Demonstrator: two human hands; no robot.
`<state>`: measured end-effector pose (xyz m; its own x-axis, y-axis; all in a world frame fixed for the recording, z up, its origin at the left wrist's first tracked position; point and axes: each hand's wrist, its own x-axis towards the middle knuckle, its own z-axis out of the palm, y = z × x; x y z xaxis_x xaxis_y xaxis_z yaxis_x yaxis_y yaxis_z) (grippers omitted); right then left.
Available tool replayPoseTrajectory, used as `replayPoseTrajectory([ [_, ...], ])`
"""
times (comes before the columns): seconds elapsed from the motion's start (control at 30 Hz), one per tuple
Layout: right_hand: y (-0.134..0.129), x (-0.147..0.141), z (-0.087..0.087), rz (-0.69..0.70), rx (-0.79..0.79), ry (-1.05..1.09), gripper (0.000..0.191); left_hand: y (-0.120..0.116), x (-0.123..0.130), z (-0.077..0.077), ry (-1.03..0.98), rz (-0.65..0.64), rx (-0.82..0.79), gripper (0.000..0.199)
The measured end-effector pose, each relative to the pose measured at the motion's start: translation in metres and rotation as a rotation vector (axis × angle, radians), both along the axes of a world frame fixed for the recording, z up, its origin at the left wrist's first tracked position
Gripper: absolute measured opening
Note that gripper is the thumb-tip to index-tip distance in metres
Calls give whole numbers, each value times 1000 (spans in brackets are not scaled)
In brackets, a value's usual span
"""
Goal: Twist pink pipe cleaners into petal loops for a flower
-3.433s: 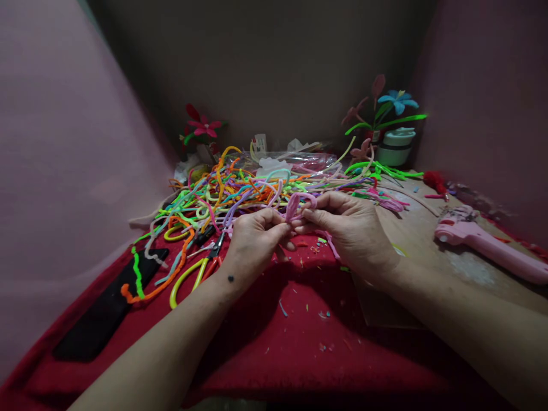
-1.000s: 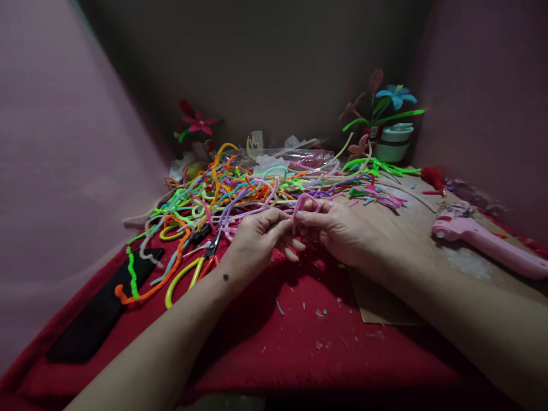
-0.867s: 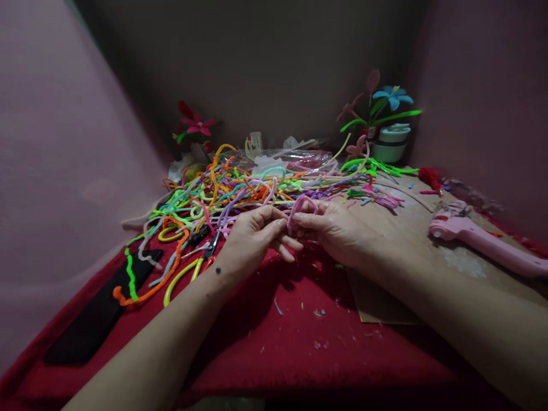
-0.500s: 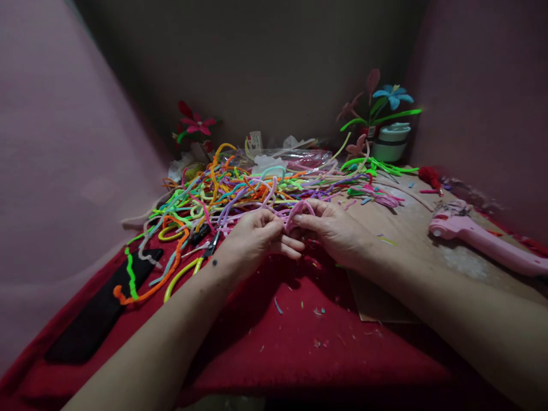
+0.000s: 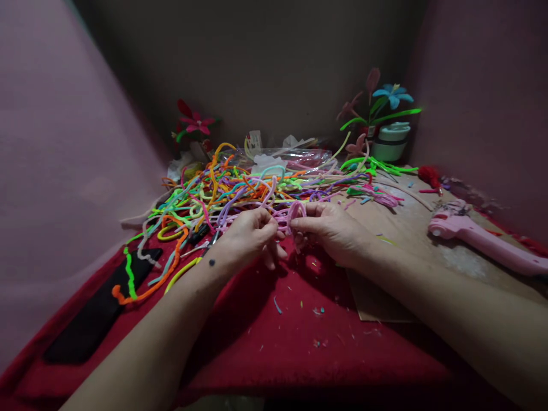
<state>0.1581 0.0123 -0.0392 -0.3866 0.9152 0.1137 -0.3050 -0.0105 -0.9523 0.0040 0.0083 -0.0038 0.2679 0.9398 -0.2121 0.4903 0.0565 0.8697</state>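
Pinched between the thumb and fingers of my right hand [image 5: 329, 228] is a pink pipe cleaner [image 5: 296, 210], bent into a loop. My left hand [image 5: 252, 231] is just left of it, its thumb and index finger pressed together and the other fingers hanging loosely below. What lies in that pinch is too small to make out. Right behind both hands spreads a tangled pile of colourful pipe cleaners [image 5: 240, 188]. Yellow-handled scissors [image 5: 182, 274] lie beside my left wrist, partly hidden by it.
Red cloth [image 5: 299, 354] with small clippings covers the table. A black flat piece [image 5: 85, 319] lies left; a pink glue gun [image 5: 483, 234] rests right on a brown board [image 5: 406, 222]. Pipe-cleaner flowers [image 5: 391, 97] and a pale pot [image 5: 390, 142] stand behind.
My left hand's lower fingers have dropped and drawn back from the right hand. The pink loop now stands more upright and rounder in my right hand.
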Motion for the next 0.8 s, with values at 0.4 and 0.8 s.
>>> replayPoseTrajectory([
  [0.4,-2,0,0,-54,-43,36,8,-8,7,-16,196,-38,575,13],
  [0.8,2,1,-2,-120,-2,85,24,-10,4,-3,141,-248,258,27],
])
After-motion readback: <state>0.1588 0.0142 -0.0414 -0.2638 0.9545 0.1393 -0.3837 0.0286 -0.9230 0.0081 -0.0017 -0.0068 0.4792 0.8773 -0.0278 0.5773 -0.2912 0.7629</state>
